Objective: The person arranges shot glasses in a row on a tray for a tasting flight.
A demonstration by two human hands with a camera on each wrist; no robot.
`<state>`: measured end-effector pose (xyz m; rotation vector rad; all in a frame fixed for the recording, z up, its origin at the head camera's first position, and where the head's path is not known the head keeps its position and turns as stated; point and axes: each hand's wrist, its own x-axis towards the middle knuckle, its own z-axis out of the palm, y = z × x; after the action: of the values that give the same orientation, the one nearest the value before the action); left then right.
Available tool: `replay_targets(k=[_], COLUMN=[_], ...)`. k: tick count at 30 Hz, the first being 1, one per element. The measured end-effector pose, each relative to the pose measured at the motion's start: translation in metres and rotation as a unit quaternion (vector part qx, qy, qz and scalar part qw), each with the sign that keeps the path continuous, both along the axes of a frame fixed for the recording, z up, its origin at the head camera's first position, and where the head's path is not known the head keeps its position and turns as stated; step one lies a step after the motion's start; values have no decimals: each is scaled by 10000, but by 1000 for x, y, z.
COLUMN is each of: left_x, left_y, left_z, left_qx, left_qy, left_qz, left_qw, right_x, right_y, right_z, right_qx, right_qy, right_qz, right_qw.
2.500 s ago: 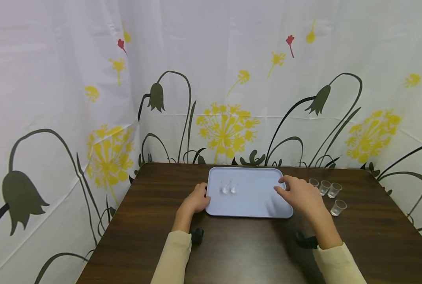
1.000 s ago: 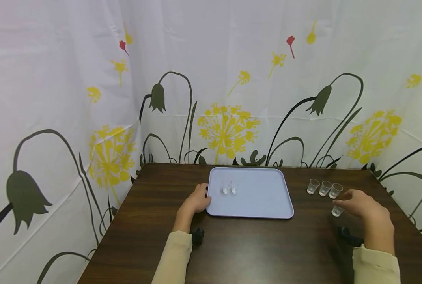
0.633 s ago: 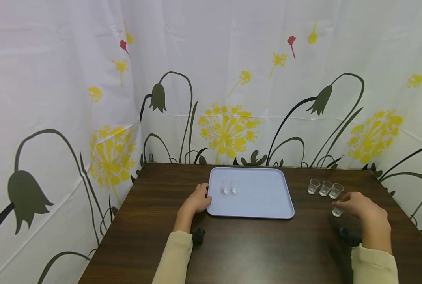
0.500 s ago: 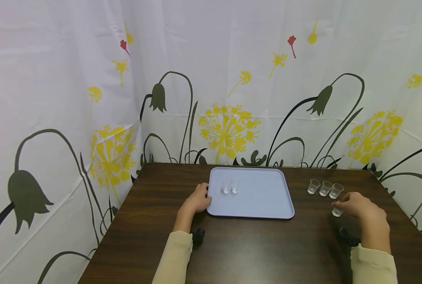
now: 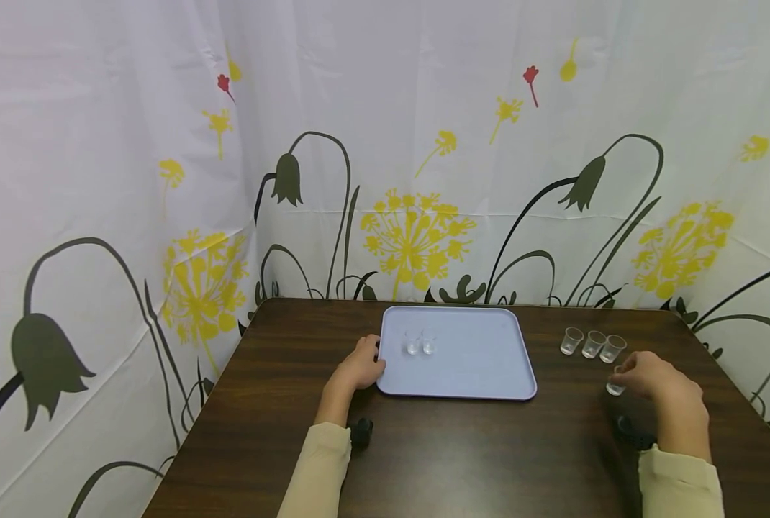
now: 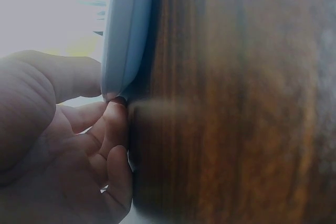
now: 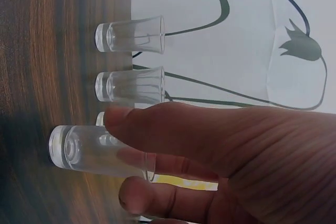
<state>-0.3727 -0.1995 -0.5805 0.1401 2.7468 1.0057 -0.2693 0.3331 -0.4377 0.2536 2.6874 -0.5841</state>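
My left hand [image 5: 359, 365] holds the left edge of a pale blue tray [image 5: 476, 363]. In the left wrist view, the thumb lies along the tray's rim [image 6: 122, 40] with fingertips at its underside. Two clear shot glasses, one [image 5: 413, 346] beside the other [image 5: 429, 345], stand on the tray's left half. Right of the tray, my right hand [image 5: 653, 375] pinches another clear shot glass [image 5: 614, 389] by its upper part. The right wrist view shows thumb and fingers on either side of this glass [image 7: 86, 148], its thick base down at the tabletop.
Behind the right hand, three more shot glasses stand in a row: the left one [image 5: 571, 341], the middle one [image 5: 594, 344] and the right one [image 5: 613, 349]. The dark wooden table [image 5: 463, 453] ends at a white flower-printed curtain [image 5: 385, 86].
My right hand has moved from over the tray's right side to the nearest shot glass at the right, and its fingers have closed on it. The left hand has stayed on the tray.
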Motion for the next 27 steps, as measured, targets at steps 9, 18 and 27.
replay_targets(k=[9, 18, 27], left_x=[6, 14, 41], left_y=[4, 8, 16], left_z=[10, 28, 60], left_qx=[45, -94, -77], left_qy=[-69, 47, -12], left_qz=[16, -104, -94], left_qw=[10000, 9999, 9999], right_x=[-6, -7, -8], right_y=[2, 1, -12], right_z=[-3, -1, 3], right_qx=[230, 374, 362], right_qy=[217, 403, 532], right_qz=[193, 271, 372], right_qw=[9993, 9981, 9972])
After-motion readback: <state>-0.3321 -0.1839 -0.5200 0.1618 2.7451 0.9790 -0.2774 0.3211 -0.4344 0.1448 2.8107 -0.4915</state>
